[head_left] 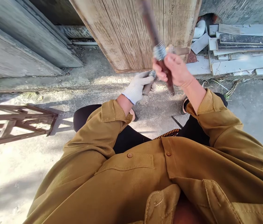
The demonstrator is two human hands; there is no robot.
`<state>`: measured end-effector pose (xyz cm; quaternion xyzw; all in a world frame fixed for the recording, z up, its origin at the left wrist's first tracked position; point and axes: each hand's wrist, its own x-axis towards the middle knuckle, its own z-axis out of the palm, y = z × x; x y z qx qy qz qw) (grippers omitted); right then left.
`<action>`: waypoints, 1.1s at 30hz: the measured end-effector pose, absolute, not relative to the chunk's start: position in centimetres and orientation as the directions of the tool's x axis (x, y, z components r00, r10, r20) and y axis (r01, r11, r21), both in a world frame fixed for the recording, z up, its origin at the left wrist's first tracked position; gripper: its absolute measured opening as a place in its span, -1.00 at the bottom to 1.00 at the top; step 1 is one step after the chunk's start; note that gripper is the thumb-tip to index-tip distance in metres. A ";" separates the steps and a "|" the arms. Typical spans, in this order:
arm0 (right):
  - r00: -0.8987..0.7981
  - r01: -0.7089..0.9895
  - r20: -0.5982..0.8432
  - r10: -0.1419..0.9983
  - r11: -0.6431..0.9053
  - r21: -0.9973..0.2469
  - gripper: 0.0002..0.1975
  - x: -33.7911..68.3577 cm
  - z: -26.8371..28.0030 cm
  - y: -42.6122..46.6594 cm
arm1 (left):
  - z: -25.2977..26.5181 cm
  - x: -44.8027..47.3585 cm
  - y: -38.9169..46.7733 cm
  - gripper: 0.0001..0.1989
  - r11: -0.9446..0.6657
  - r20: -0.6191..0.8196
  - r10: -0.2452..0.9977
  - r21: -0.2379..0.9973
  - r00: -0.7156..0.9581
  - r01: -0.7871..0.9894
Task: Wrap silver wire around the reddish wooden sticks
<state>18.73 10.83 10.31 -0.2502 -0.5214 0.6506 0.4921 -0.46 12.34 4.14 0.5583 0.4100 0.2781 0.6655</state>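
Observation:
My left hand (137,87), in a white knitted glove, is closed around a short, thick brown stick (147,89) with wire coiled at its upper end. My bare right hand (174,68) grips a long dark brown rod (152,29), tilted, with silvery wire wound around its middle. The rod's far end is blurred. A short brown round piece (182,51) shows just beyond my right hand; I cannot tell whether it is joined to the rod. Both hands are in front of a weathered plank panel (131,34), whose lower edge rests near the ground.
A wooden stool or frame (26,119) lies at the left. Grey boards (29,40) lean at the upper left. Several flat strips (245,46) are stacked at the right, near a white pipe (199,29). Dry grass (233,88) lies before them. My knees flank the concrete ground (156,116).

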 end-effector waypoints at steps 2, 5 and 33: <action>-0.347 -0.242 0.122 0.930 0.037 -0.970 -0.44 21.2 11.4 11.3 | 4.8 -0.9 12.2 -0.50 0.250 -0.233 0.855 0.968 0.464 0.025; -0.233 -0.043 0.028 0.972 0.018 -0.999 -0.40 23.3 12.2 11.6 | 5.4 -1.1 12.0 -0.47 0.245 -0.218 0.872 0.970 0.439 -0.004; 0.073 -0.255 0.140 0.987 0.154 -0.955 -0.48 26.6 8.4 16.6 | 5.4 -1.2 11.0 -0.37 0.406 -0.319 0.871 0.896 0.375 -0.181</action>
